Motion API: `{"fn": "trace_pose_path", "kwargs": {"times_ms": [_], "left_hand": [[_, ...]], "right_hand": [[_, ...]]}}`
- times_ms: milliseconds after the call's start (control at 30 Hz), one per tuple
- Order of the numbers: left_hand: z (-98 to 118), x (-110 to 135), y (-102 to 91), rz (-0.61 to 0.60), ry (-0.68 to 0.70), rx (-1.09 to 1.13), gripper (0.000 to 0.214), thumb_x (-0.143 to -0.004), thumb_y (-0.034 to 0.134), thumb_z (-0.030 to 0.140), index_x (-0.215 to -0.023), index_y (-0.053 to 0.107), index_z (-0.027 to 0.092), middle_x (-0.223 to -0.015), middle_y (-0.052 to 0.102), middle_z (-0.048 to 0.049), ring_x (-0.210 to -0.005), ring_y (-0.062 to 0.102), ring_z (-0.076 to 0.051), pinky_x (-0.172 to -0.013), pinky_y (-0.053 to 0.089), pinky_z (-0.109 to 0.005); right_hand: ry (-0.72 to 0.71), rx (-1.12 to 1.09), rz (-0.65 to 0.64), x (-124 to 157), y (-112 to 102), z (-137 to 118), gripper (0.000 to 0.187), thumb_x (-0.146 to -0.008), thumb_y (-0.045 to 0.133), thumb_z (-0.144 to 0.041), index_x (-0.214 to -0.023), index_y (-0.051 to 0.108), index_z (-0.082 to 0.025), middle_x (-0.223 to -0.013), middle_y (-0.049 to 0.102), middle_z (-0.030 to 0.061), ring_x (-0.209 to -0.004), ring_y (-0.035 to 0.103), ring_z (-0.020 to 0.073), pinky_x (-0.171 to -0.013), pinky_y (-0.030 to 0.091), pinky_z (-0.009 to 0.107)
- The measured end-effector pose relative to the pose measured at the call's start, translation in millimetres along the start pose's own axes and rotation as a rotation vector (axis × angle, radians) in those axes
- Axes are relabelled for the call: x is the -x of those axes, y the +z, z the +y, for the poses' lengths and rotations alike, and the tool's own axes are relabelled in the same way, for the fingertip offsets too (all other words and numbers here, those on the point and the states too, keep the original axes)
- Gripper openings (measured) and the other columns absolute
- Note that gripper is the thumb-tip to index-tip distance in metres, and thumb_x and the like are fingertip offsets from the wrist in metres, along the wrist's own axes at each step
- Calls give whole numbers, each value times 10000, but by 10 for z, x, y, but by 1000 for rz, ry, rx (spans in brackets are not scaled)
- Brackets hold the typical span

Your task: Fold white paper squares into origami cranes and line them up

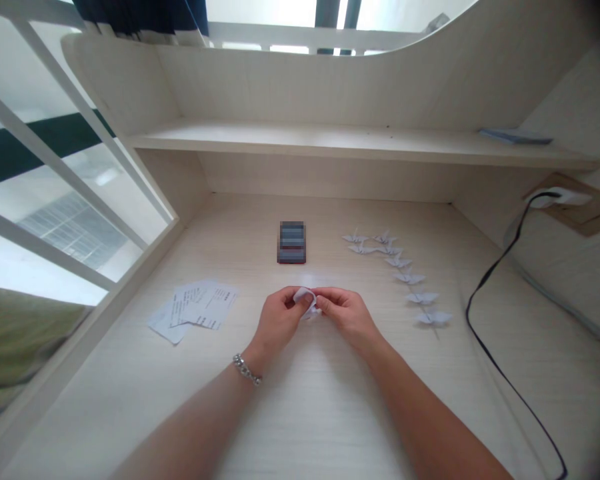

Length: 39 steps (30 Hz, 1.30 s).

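Note:
A small folded piece of white paper (305,295) is pinched between both hands above the middle of the desk. My left hand (280,317), with a chain bracelet at its wrist, grips the paper with thumb and fingers. From the other side my right hand (347,312) pinches its edge, thumb against fingertips. The fingers cover much of the paper, so its full shape is hidden. To the right, several white paper cranes (409,278) stand in a curved line. Printed paper sheets (205,303) lie overlapping at the left.
Behind my hands lies a dark phone-like rectangle (291,243), its face blurred. A black cable (473,320) runs from a wall socket (563,198) down the right side. The shelf (305,143) spans the back, and white railings (55,157) border the left.

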<state>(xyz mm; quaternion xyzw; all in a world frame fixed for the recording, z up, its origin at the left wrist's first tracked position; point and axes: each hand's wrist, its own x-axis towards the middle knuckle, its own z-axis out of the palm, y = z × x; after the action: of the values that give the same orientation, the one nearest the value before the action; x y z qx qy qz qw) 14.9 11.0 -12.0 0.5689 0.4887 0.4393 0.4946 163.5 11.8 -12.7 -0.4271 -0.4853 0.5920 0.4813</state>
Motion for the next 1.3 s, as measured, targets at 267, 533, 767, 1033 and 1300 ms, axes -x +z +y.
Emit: {"fn": "trace_pose_path", "kwargs": {"times_ms": [267,533,767,1033,1300], "left_hand": [[-3,5,3,20,24,-28,311,-753,566,406,-896,658,146,-858,680,-75,-778,609,-188,-659,466,-255],[8,21,3,-2,55,-36,297,-742,587,368,-936,656,153,-943,678,-92,-856,618,-200,-740,478,-273],[11,28,30,4,48,-29,259,-742,586,306,-943,660,158,-948,683,-80,-863,620,-190,-766,477,-272],[-25,2,31,-13,-9,26,286,-754,562,292,-987,648,151,-982,675,-87,-878,616,-189,-787,472,-294],[-38,-18,23,6,-4,-55,257,-728,574,265,-947,654,157,-962,675,-78,-894,610,-193,-787,472,-291]], "right_hand": [[-19,35,-5,3,-14,5,275,-661,690,-338,-887,700,-183,-873,705,62,-804,637,210,-761,484,339],[-71,209,39,31,-5,-6,262,-683,663,-319,-892,697,-163,-856,706,78,-759,647,213,-713,508,342],[-191,460,115,82,26,-64,201,-748,597,-270,-904,699,-196,-877,699,64,-791,637,199,-727,494,320],[-217,574,171,85,20,-45,183,-774,571,-244,-904,696,-214,-837,691,45,-742,632,173,-694,490,287],[-281,739,190,103,61,-48,183,-785,557,-216,-908,693,-227,-798,675,42,-709,611,159,-690,471,281]]}}
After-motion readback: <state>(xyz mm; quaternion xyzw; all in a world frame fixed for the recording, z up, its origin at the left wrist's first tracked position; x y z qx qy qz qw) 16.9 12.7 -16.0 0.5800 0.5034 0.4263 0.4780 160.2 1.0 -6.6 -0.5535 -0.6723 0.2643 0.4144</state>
